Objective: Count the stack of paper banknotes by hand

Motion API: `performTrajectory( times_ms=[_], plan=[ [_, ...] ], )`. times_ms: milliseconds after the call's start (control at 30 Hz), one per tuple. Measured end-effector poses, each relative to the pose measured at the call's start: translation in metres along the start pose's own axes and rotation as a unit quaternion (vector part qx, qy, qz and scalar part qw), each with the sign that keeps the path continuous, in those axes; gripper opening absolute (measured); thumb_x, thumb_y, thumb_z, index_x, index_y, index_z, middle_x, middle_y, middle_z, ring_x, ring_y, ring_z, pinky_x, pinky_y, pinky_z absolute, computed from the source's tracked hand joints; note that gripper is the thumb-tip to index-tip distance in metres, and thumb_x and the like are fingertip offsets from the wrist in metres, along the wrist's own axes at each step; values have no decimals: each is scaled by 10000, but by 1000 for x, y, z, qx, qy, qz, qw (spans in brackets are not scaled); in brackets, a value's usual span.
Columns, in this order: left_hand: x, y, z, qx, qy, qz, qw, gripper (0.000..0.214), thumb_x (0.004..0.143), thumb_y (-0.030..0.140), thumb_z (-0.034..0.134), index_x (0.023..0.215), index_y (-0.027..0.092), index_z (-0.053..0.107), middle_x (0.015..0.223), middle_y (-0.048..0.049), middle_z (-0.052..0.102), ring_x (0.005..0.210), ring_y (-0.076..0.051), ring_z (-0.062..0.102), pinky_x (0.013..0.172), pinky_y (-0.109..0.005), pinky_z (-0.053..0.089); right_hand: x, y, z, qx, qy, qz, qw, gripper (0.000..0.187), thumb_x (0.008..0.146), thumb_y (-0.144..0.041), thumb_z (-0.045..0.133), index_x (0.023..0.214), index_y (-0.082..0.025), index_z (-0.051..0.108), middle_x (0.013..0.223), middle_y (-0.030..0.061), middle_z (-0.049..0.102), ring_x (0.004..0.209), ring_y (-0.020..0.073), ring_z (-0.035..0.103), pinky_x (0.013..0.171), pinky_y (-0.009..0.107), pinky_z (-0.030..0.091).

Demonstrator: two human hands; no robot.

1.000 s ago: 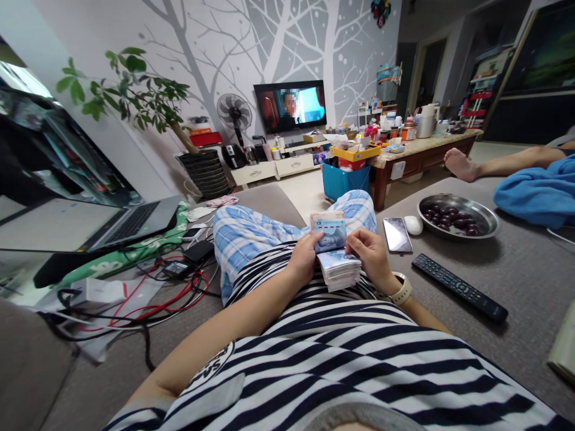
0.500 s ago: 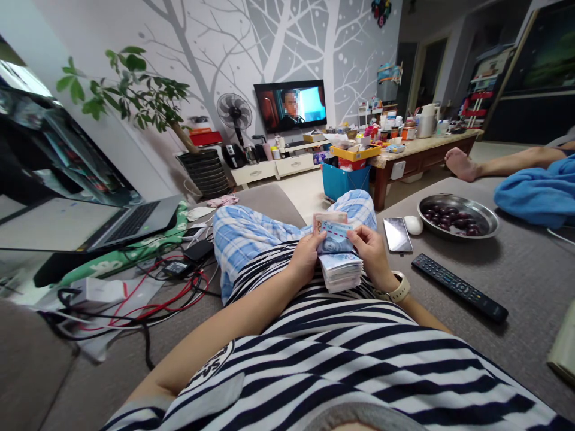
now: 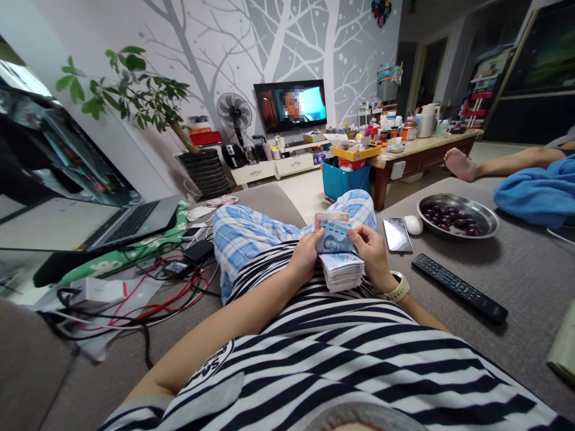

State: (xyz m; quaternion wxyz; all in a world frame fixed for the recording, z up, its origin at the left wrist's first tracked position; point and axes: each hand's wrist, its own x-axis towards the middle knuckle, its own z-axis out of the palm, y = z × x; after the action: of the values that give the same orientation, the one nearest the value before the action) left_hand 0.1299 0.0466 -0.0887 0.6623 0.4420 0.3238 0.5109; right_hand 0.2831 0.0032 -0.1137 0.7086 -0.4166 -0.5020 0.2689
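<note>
My left hand [image 3: 306, 258] is closed around the left side of a folded stack of banknotes [image 3: 340, 273], which stands out above my lap. The stack's upper part bends up, showing a blue banknote [image 3: 336, 238] with a printed portrait. Behind it a pinkish banknote [image 3: 330, 216] peeks out at the top. My right hand [image 3: 369, 246] pinches the right edge of the blue banknote between thumb and fingers. A pale watch [image 3: 398, 288] is on my right wrist. Some fingers of my left hand are hidden behind the notes.
Right of me on the grey sofa lie a phone [image 3: 398, 234], a white mouse [image 3: 414, 225], a remote control [image 3: 459, 287] and a metal bowl [image 3: 493, 227] of dark round fruit. At left are a laptop [image 3: 130, 221] and tangled cables [image 3: 179, 293]. Another person's foot [image 3: 462, 165] rests beyond the bowl.
The blue banknote at the front now shows more of its face and portrait, flatter between my hands. Both hands stay in nearly the same place.
</note>
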Motion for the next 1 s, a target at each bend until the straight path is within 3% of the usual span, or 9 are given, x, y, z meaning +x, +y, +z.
performTrajectory(
  times_ms=[433, 767, 1000],
  plan=[
    [2, 1, 1, -34, 30, -4, 999, 138, 792, 282, 739, 805, 148, 768, 809, -85, 811, 961, -295, 775, 987, -431, 580, -5, -12, 2, 40, 17, -14, 999, 366, 805, -504, 793, 702, -209, 603, 628, -41, 534, 581, 125, 426, 573, 283, 362],
    [1, -1, -1, -25, 22, -1, 999, 141, 785, 303, 745, 790, 164, 771, 826, -85, 813, 1009, -313, 764, 992, -444, 577, -5, -8, 1, 65, -13, -24, 998, 269, 843, -461, 777, 834, -202, 705, 753, 0, 669, 672, 151, 557, 637, 285, 439],
    [1, -2, -2, -29, 6, 1, 1000, 132, 758, 316, 759, 739, 186, 747, 803, -73, 808, 1061, -323, 752, 1020, -460, 563, -6, -11, 0, 50, -18, -31, 998, 328, 847, -497, 760, 737, -198, 681, 668, -17, 605, 616, 136, 495, 602, 279, 403]
  ],
)
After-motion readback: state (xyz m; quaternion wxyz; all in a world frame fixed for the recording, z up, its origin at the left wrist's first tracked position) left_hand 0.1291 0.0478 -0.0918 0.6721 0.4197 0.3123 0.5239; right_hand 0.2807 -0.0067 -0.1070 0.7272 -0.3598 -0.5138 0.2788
